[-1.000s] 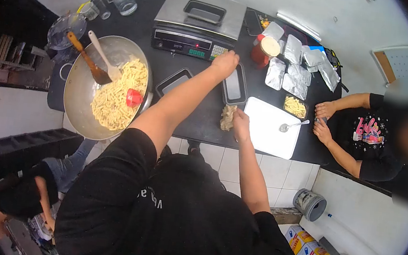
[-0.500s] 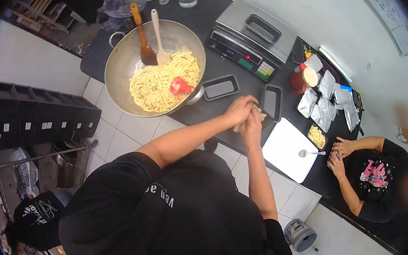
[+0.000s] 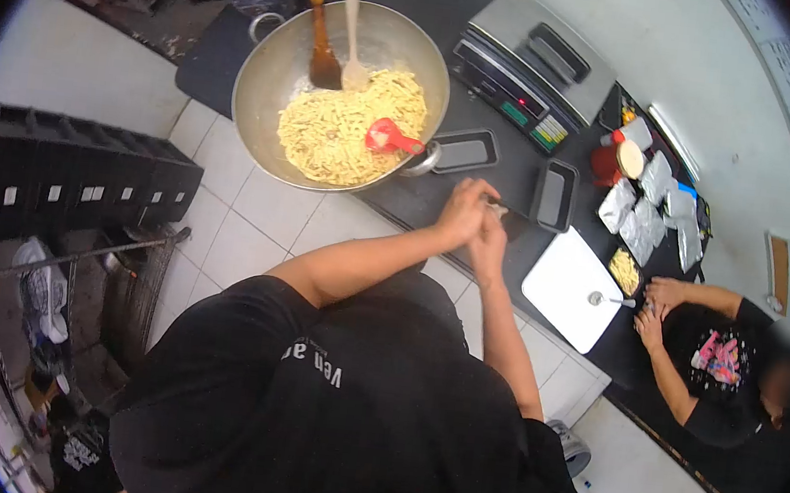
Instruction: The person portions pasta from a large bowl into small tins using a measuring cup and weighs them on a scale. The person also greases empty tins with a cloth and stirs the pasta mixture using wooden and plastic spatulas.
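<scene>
My left hand (image 3: 463, 211) and my right hand (image 3: 486, 247) are pressed together over the near edge of the dark counter, fingers closed. Between them is something small with a pale part and a dark part, mostly covered by the fingers; I cannot make it out. Just beyond my hands lie a black rectangular tray (image 3: 494, 151) and a second black tray (image 3: 568, 199). To the left stands a large metal pan (image 3: 259, 117) of pale, cut-up food (image 3: 340, 130). A red scoop (image 3: 389, 137), a brown wooden spatula (image 3: 323, 56) and a pale spatula (image 3: 352, 35) rest in it.
A digital scale (image 3: 503, 89) with a black tray (image 3: 558, 54) on top stands at the back. Right are a white board (image 3: 559, 293) with a spoon (image 3: 595, 298), a filled tray (image 3: 623, 271), foil packs (image 3: 642, 229) and a co-worker's hands (image 3: 660, 303). Black bins (image 3: 85, 171) stand left.
The view has shifted, so the counter things appear farther right and mostly higher. My hands stay together in the same area. The co-worker's hands are a little closer to the filled tray.
</scene>
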The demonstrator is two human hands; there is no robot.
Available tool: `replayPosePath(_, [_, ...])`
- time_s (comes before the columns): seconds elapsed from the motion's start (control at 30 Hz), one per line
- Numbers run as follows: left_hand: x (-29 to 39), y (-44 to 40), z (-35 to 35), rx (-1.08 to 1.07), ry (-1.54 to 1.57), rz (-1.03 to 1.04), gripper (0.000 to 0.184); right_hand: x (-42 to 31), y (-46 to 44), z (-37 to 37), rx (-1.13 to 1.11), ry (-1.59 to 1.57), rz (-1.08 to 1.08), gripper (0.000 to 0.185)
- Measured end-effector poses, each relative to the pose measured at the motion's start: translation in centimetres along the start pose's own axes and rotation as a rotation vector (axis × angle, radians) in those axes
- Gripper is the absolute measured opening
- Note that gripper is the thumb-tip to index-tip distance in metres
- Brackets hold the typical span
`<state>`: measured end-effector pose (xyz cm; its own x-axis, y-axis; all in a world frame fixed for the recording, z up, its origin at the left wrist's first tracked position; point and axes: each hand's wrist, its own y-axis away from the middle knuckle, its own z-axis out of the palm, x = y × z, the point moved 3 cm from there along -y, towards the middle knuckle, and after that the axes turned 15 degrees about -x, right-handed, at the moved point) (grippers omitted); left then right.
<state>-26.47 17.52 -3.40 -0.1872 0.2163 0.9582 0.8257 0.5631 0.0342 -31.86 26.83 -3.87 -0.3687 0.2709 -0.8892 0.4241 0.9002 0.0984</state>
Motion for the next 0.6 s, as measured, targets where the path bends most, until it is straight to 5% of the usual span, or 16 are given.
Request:
replayPosePath(0.07, [0.0, -0.2, -0.4, -0.049, 0.001, 0.028, 0.024, 0.0, 0.7, -0.6, 0.044, 0.071, -0.127, 0.034])
replayPosePath(0.13, [-0.1, -0.5, -0.9, -0.089, -0.006, 0.048, 0.024, -0.8, 1.6, -1.2, -0.170, 0.587, -0.231, 0.042])
replayPosePath(0.23, [-0.5, -0.9, -1.1, -0.060, -0.051, 0.017, 0.023, 0.5, 3.0, -4.8, -0.248, 0.750, -0.134, 0.042])
replayPosePath(0.37, [-2.5, -0.5, -0.7, -0.053, 0.079, -0.141, 0.020, 0.3, 6.0, -5.5, -0.121, 0.843, -0.181, 0.038])
replayPosePath(0.43, [-5.3, -0.7, -1.8, 0.157, 0.139, -0.365, 0.021, 3.6, 7.9, -5.8, -0.113, 0.861, -0.116, 0.036])
replayPosePath(0.5, [-6.8, -1.0, -2.0, 0.129, 0.182, -0.461, 0.027, 6.7, 9.1, -6.3, -0.124, 0.778, 0.065, 0.035])
replayPosePath(0.6, [-9.4, -0.6, -0.2, 0.103, 0.357, -0.594, 0.039, 6.7, 7.0, -5.4, -0.118, 0.732, 0.021, 0.037])
